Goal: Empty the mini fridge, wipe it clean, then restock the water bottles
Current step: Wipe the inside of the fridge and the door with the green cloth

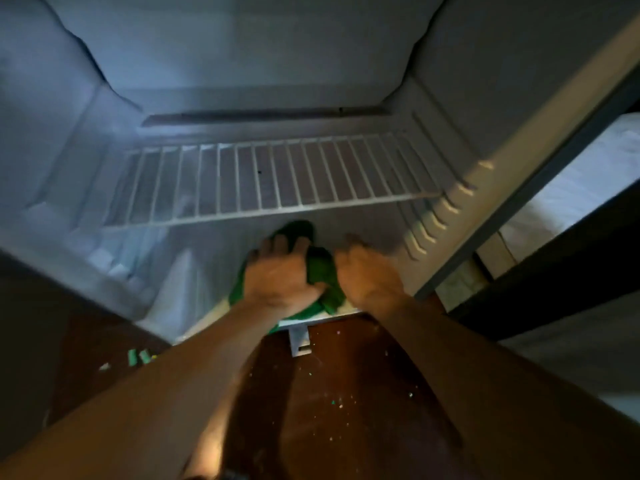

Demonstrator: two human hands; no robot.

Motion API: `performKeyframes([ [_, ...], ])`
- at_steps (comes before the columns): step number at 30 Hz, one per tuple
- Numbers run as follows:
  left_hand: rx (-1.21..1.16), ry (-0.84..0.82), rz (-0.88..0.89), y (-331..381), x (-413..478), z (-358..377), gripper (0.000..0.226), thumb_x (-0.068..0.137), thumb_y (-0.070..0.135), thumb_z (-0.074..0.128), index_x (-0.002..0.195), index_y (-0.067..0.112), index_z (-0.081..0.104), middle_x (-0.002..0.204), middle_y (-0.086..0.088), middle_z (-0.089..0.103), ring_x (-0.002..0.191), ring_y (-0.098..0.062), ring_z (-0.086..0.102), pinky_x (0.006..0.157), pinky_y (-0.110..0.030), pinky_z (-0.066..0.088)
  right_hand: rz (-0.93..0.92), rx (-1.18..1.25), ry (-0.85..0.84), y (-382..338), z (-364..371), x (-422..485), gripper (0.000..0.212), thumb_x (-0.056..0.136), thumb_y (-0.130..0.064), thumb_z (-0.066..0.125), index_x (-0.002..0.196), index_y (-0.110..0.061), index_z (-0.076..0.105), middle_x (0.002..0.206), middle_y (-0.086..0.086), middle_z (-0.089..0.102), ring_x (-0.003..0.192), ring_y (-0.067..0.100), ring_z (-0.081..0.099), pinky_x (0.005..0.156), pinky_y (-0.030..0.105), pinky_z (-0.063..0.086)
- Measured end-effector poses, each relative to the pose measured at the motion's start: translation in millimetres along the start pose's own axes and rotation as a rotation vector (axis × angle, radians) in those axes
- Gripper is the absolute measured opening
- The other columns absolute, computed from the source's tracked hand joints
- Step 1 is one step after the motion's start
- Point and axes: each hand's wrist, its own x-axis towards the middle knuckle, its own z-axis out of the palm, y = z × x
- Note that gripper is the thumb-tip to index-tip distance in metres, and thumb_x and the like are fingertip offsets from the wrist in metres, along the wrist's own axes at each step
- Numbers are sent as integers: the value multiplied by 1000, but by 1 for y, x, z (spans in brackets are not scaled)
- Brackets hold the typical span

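Left hand (282,275) spread palm-down over green cloth (320,271), fingers curled onto the bunched fabric and pressing it flat to the fridge floor (221,268); hold judged a pressing grip rather than a pinch, suited to wiping. Right hand (369,275) just beside the cloth on its right, fingers loosely bent, nothing held; touching the floor or hovering over it cannot be told. Probably placed there to brace or to take up the cloth's free edge.

Above and behind the grip: white wire shelf (270,183), bare, no bottles on it. No water bottles anywhere in view, so emptying judged done, wiping in hand, restocking not yet begun. Interior walls pale and dim; soiling too blurred to assess.

Below the grip, outside the cabinet: dark brown floor (346,393) with scattered pale and green specks, and two small green scraps (138,356) off to the left. Right of the grip: fridge's front edge, then white bedding (571,181).
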Motion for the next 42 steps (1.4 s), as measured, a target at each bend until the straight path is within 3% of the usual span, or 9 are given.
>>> performKeyframes([
  [4,-761,-247,-66,-20,1,-35,76,81,23,72,145,28,32,141,-9,45,125,-23,46,102,-37,43,-52,98,273,-5,11,-16,51,97,-47,35,142,-23,36,147,10,37,131,31,39,107,44,35],
  [7,-389,-191,-236,-69,-13,-46,70,78,36,58,143,24,34,144,-11,42,128,-29,45,103,-41,41,-192,-79,50,-36,26,-16,66,87,-72,29,147,-45,19,161,0,11,146,33,13,115,55,16],
  [9,-168,-346,-285,-81,-25,-40,82,80,38,64,148,18,24,151,-14,31,137,-33,34,110,-41,33,-139,-182,-90,-58,31,-17,71,84,-77,32,147,-51,11,162,-2,0,146,39,-3,112,66,4],
  [13,71,-502,-238,-63,-49,-22,108,74,48,73,152,15,6,159,-10,-1,145,-40,8,114,-47,26,-146,-286,-76,-49,37,-33,65,91,-63,40,147,-44,14,158,4,12,143,40,10,111,66,13],
  [16,173,-431,-216,-64,-45,-15,115,71,54,74,152,16,2,158,-12,-2,144,-42,10,109,-48,32,-143,-283,-69,-38,36,-38,59,96,-53,39,148,-41,14,157,3,17,143,35,16,112,61,17],
  [22,282,-494,-94,-84,-35,-20,121,73,55,73,153,17,-9,161,-10,-12,147,-34,4,118,-49,13,-126,-252,4,-56,30,17,57,90,-52,50,142,-37,32,148,3,38,139,33,27,109,57,26],
  [27,312,-527,-52,-91,-26,-20,129,69,59,75,152,16,-14,160,-11,-17,148,-34,-8,118,-51,8,-3,-199,-47,-81,30,84,58,97,-53,37,149,-32,24,157,9,22,142,42,19,113,60,17],
  [34,262,-542,-109,-84,-26,-31,130,66,55,80,153,21,-11,161,-6,-14,148,-31,-3,118,-49,14,-231,-351,-42,-62,21,23,52,90,-49,50,138,-40,35,144,6,36,130,37,34,105,58,31],
  [42,256,-496,-114,-79,-30,-36,114,59,56,83,148,12,25,153,-11,29,138,-31,33,114,-45,25,-398,-400,-12,-89,32,-8,43,93,-43,47,135,-38,37,140,11,36,126,40,34,102,59,32],
])
